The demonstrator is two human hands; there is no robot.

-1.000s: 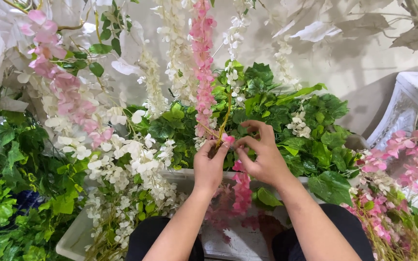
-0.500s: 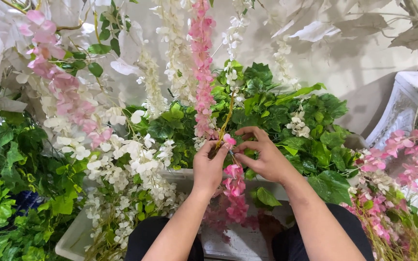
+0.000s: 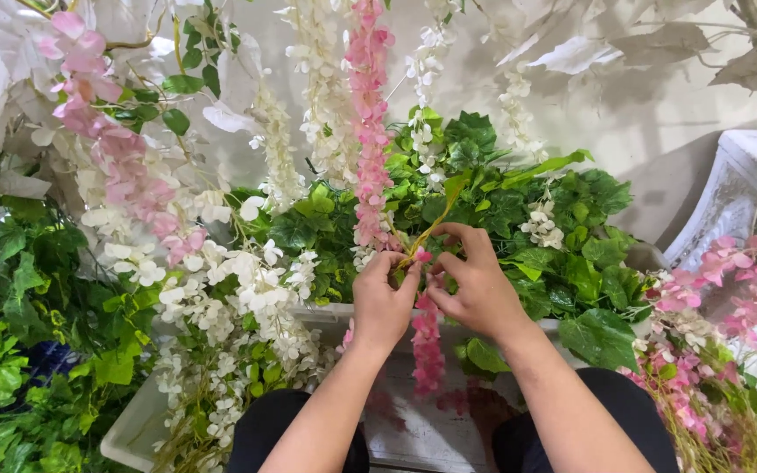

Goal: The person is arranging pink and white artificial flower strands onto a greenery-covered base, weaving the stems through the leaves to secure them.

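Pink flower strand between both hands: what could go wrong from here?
1. Both hands, left hand and right hand, pinch the pink flower strand at one thin point on a yellow-green stem; a slipped grip could let the strand drop toward the white tray.
2. The hanging pink garland hangs right above the fingers, so blossoms might snag or tear off.
3. Dense green leaves hide the stem's far end, so a tug may shift them.

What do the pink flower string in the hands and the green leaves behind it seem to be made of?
Pink flower string: probably fabric, matte; flat, uniform petals on a thin yellow-green stem. Green leaves: likely plastic or coated cloth; even colour, slight sheen. Both hands pinch the stem.
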